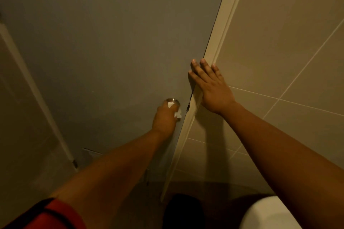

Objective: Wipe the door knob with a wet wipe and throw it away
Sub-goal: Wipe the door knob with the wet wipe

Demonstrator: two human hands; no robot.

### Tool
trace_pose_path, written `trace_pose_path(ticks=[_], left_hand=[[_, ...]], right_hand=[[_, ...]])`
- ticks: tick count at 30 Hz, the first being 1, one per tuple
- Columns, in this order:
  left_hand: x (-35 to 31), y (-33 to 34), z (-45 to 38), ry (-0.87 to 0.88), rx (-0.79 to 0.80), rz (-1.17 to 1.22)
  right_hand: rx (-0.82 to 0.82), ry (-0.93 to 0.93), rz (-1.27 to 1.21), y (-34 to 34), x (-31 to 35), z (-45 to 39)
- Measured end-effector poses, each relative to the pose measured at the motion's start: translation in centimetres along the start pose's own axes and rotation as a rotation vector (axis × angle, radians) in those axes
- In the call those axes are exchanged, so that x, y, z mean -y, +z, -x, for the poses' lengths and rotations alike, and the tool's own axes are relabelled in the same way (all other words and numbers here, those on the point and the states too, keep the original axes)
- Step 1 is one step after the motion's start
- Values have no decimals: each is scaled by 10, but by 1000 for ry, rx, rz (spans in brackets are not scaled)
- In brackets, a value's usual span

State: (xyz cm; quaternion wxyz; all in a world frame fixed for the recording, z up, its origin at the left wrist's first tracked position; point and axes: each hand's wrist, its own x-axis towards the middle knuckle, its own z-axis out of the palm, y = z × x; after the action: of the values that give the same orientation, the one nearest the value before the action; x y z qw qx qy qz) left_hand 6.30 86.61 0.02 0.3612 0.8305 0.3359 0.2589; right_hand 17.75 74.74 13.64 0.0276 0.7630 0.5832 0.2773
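Note:
A round metal door knob (172,100) sticks out of the grey door (111,52) near its right edge. My left hand (164,119) is wrapped around the knob from below, with a crumpled white wet wipe (176,110) pressed between palm and knob. Most of the knob is hidden by my fingers and the wipe. My right hand (210,87) lies flat, fingers spread, across the door's edge and the cream door frame (219,42) just above and right of the knob.
Beige tiled wall (279,61) fills the right side. A white rounded fixture (268,214) sits at the bottom right by a dark shape on the floor. A vent grille (91,154) is low in the door. Another pale frame edge (37,89) runs down the left.

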Motion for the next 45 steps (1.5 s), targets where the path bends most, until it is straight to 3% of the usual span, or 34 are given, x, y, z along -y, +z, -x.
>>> trace_pose_path(ticks=[2,5,7,9,10,13,17,19,22,26,29,32,39,45], left_hand=[[-8,2,2,-139,-45,251],[-15,-1,0,-484,49,907],[-11,-5,0,-585,105,1301],[-7,-5,-1,-612,113,1444],[-8,-4,-2,-606,105,1363],[-14,-5,-3,-469,67,797],[-5,-11,2,61,74,-92],[-3,-12,5,139,104,-251],[2,-10,6,162,119,-321],[14,-18,6,163,182,-162],[19,-33,11,255,196,-152],[21,-51,12,331,164,-60],[24,-67,1,305,79,60],[17,-69,-6,248,92,110]], right_hand=[[-8,0,-10,1,1,0],[-8,-3,-26,1,1,0],[-4,4,-44,0,1,0],[-7,6,-50,-1,1,0],[-10,4,-47,-2,1,0],[-6,1,-42,-2,1,0],[0,5,-41,-2,2,0],[10,8,-35,-3,3,0],[21,14,-35,-4,2,-1],[-28,38,-75,-2,8,2],[-69,95,-158,13,25,15],[-20,170,-333,38,46,27],[133,485,-911,65,91,24],[115,686,-1165,71,108,25]])
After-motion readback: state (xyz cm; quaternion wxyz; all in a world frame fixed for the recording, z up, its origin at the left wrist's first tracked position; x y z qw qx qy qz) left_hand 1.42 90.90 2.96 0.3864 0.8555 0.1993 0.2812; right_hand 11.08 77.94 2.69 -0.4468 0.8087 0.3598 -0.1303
